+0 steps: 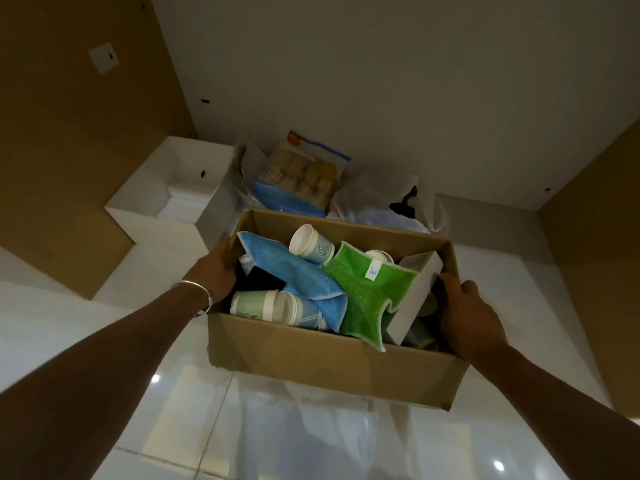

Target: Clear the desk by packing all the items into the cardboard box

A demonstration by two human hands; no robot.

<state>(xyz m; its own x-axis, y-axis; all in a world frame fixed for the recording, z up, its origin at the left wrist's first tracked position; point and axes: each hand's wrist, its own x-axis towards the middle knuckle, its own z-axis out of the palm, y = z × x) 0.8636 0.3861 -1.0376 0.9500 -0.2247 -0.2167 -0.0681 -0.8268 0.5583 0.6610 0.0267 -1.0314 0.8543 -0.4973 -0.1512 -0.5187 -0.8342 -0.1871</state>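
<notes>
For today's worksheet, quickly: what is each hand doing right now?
Left hand: closed on the left end wall of the cardboard box.
Right hand: closed on the box's right end wall.

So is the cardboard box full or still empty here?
Nearly full: the cardboard box holds paper cups, a blue cloth and a green cloth, piled to its rim.

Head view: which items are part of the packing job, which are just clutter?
Job: cardboard box, held by left hand and right hand; inside, blue cloth, green cloth, paper cups.
Clutter: food packet, plastic bag, white box.
</notes>
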